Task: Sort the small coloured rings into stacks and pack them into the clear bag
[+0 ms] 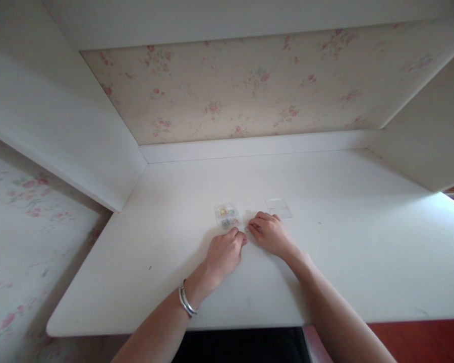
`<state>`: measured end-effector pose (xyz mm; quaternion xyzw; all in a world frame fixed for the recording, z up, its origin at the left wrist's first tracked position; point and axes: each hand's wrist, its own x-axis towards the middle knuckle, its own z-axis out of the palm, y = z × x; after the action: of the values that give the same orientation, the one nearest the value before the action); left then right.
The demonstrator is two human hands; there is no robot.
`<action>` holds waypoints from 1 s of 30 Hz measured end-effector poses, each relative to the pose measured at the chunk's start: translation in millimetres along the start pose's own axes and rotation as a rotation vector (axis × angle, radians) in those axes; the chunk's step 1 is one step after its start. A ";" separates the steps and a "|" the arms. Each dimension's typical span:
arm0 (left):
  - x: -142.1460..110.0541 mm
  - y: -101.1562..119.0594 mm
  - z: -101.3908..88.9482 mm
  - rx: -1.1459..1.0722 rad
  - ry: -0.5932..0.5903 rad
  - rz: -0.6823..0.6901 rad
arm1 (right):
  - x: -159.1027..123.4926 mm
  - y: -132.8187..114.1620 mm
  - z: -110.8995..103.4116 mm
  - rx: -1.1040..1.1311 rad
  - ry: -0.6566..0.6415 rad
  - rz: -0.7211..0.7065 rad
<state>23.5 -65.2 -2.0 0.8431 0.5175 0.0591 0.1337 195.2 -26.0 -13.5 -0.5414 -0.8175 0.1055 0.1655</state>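
Note:
My left hand (224,250) is closed just below a small clear compartment box (217,207); whatever its fingers may pinch is hidden. Facing it, my right hand (269,234) is closed too, its thumb and finger pinching a tiny pale ring-shaped piece (246,229), too small to name more exactly. The fingertips of both hands are close together but apart. Inside the box lie several small bits, yellow, greenish, grey and reddish, in separate compartments. Behind my right hand a flat, clear square lid or tray (283,209) rests on the white desk (189,191).
A short dark sliver (150,268) lies on the desk to the left. White side panels (68,101) stand left and right, with a low ledge (265,144) along the back. Overhead runs a white shelf (227,20). The desk's front edge is close to my body.

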 end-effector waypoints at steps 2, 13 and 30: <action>-0.4 0.7 0.1 0.008 -0.002 0.012 | -0.3 0.2 -1.2 -0.002 0.008 0.012; 19.0 -10.8 -14.1 -0.054 0.278 -0.132 | 0.1 2.9 -3.3 0.002 -0.012 0.036; 16.5 -55.9 -7.7 -0.326 0.366 -0.305 | 2.6 0.2 4.7 0.227 0.094 -0.001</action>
<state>-18.7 -25.4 -11.2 0.6981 0.6377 0.2717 0.1793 192.6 -23.6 -17.5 -0.5229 -0.7921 0.1720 0.2638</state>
